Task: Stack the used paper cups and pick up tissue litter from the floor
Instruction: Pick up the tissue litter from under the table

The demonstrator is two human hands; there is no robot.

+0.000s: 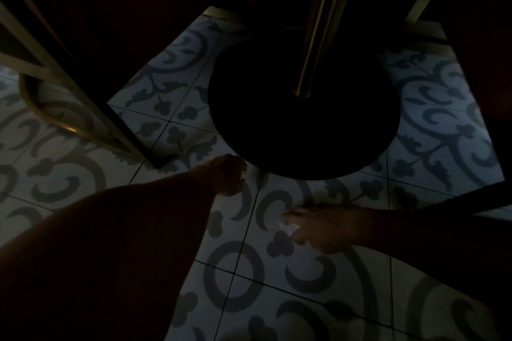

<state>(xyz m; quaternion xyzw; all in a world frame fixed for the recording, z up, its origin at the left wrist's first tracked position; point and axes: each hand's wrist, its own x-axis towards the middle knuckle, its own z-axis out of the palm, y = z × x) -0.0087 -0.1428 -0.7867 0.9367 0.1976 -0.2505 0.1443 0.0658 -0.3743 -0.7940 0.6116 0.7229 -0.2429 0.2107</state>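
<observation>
The view is dark, under a table, looking down at a patterned tile floor (238, 279). My right hand (318, 225) reaches in from the right, low over the floor, with its fingertips pinched on a small white scrap of tissue (289, 225). My left hand (228, 176) stretches forward beside the edge of the round table base, fingers curled; a tiny pale bit (243, 174) shows at its fingertips, too small to identify. No paper cups are in view.
A round black table base (304, 124) with a brass pole (318, 36) stands just beyond both hands. Brass chair legs (83, 97) slant down at the left. More dark furniture frames close in at the upper right.
</observation>
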